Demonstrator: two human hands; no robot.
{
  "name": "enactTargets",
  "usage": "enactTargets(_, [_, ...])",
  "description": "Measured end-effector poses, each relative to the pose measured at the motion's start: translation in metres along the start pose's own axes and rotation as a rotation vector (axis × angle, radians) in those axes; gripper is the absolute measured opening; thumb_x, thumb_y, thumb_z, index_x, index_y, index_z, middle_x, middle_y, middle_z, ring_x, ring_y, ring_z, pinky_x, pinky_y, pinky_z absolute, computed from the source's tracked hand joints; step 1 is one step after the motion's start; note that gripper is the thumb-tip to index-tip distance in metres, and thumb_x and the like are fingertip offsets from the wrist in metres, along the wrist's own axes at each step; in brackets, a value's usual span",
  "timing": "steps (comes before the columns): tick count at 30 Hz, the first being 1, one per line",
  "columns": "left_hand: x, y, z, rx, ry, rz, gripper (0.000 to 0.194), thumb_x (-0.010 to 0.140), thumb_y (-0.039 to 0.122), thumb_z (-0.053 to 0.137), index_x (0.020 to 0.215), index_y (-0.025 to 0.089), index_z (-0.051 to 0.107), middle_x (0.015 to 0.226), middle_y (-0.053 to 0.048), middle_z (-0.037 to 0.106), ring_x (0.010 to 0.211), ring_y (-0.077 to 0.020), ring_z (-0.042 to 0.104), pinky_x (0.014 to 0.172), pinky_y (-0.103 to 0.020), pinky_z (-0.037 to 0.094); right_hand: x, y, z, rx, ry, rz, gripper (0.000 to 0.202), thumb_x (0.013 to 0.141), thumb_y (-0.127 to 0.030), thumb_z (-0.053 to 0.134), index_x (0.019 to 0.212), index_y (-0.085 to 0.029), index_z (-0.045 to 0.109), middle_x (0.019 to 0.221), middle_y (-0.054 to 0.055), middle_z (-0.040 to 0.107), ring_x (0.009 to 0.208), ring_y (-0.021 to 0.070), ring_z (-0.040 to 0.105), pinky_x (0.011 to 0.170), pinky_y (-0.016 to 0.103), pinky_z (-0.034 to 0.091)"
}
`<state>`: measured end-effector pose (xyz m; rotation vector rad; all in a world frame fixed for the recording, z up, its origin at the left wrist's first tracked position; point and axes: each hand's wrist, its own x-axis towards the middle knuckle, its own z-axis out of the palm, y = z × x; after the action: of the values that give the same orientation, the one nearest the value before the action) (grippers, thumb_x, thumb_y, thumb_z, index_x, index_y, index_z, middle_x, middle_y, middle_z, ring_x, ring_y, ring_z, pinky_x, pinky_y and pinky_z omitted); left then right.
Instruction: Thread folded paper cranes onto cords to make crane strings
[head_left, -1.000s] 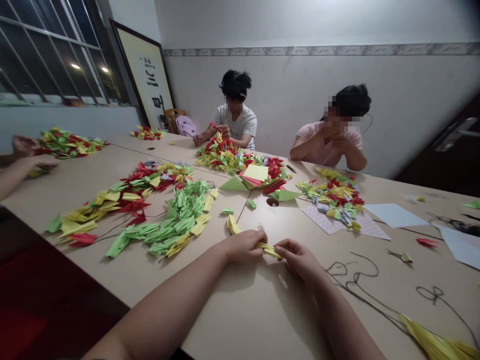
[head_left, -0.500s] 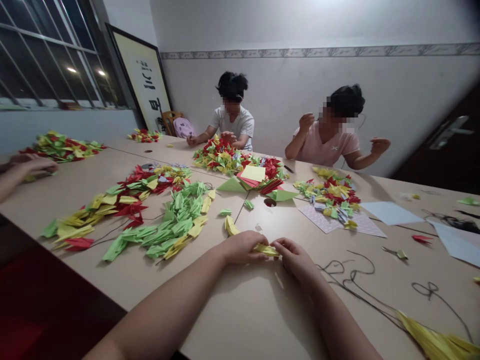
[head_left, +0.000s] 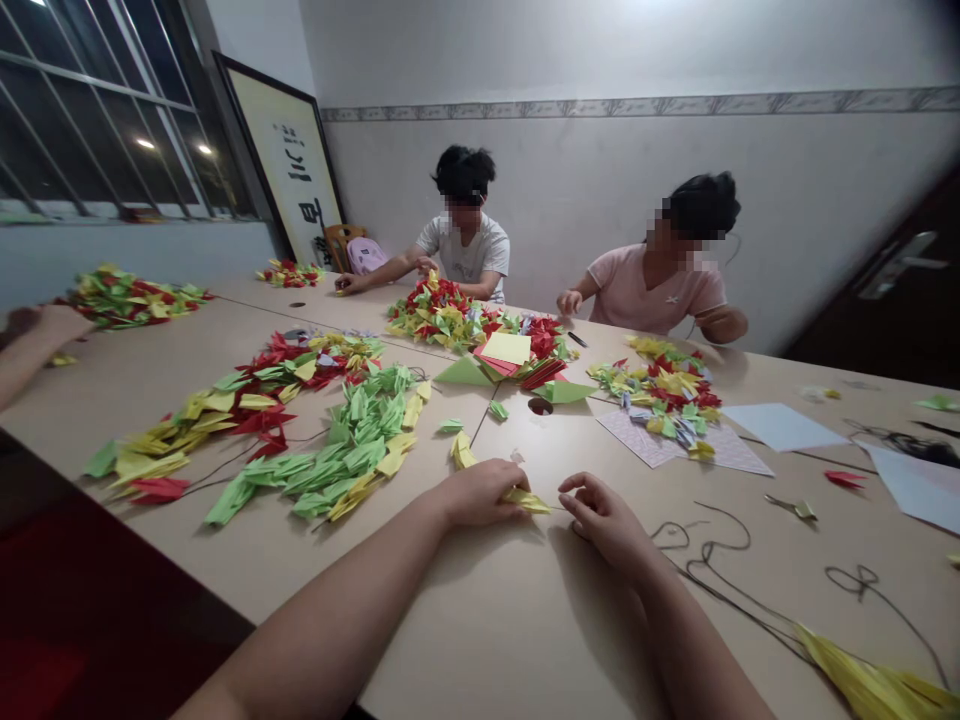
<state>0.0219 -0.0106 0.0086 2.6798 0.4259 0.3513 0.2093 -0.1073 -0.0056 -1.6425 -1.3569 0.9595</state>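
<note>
My left hand (head_left: 484,492) is closed around a short row of yellow folded paper pieces (head_left: 530,501), held just above the tabletop. More yellow folded pieces (head_left: 462,452) stick out past its far side. Just to the right, my right hand (head_left: 604,520) has its thumb and fingertips pinched together. A thin dark cord (head_left: 555,507) seems to run from the yellow pieces into this pinch; its end is hidden. Slack black cord (head_left: 712,570) trails over the table to the right of my right hand.
Chains of green folded paper (head_left: 352,440) and mixed-colour paper (head_left: 247,400) lie left. A paper pile (head_left: 442,315) and square sheets (head_left: 506,348) stand ahead. A clip-like metal tool (head_left: 793,507) and yellow bundle (head_left: 862,670) lie right. Two people sit opposite; another person's hand (head_left: 60,325) is far left.
My right hand has moved right, away from the yellow pieces, opening a gap with a thin line across it. My left hand has barely moved. The person opposite right has lowered both hands.
</note>
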Motion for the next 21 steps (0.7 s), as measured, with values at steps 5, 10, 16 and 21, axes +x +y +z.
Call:
enactTargets(5, [-0.001, -0.002, -0.001, 0.071, 0.030, -0.046, 0.025, 0.073, 0.036, 0.060, 0.089, 0.016, 0.054, 0.087, -0.005, 0.059, 0.084, -0.0191, 0.052, 0.072, -0.027, 0.040, -0.005, -0.009, -0.006, -0.294, -0.033, -0.036, 0.030, 0.075, -0.046, 0.044, 0.076, -0.019, 0.057, 0.057, -0.003, 0.045, 0.056, 0.0116, 0.041, 0.052, 0.023, 0.029])
enactTargets(10, [-0.001, -0.003, -0.002, 0.047, 0.025, -0.022, 0.024, 0.075, 0.037, 0.058, 0.090, 0.018, 0.056, 0.088, -0.005, 0.059, 0.085, -0.0186, 0.052, 0.074, -0.027, 0.039, -0.007, -0.012, -0.016, -0.374, -0.097, -0.043, 0.031, 0.076, -0.045, 0.043, 0.067, -0.017, 0.056, 0.056, -0.002, 0.046, 0.055, 0.0111, 0.039, 0.051, 0.022, 0.027])
enactTargets(16, [0.000, 0.000, -0.004, 0.003, 0.037, -0.010, 0.021, 0.074, 0.029, 0.060, 0.090, 0.016, 0.057, 0.088, -0.006, 0.060, 0.085, -0.0193, 0.053, 0.074, -0.028, 0.041, -0.014, -0.023, -0.026, -0.412, -0.038, -0.126, 0.030, 0.080, -0.044, 0.040, 0.070, -0.018, 0.052, 0.056, -0.002, 0.044, 0.054, 0.0110, 0.038, 0.050, 0.022, 0.030])
enactTargets(21, [-0.004, 0.006, -0.009, -0.110, 0.211, 0.025, 0.043, 0.070, 0.041, 0.062, 0.104, 0.017, 0.053, 0.099, -0.008, 0.058, 0.092, -0.0208, 0.051, 0.082, -0.032, 0.040, -0.015, -0.071, -0.039, -0.535, 0.064, -0.263, 0.033, 0.082, -0.046, 0.036, 0.072, -0.019, 0.052, 0.059, -0.001, 0.049, 0.057, 0.0118, 0.043, 0.053, 0.022, 0.035])
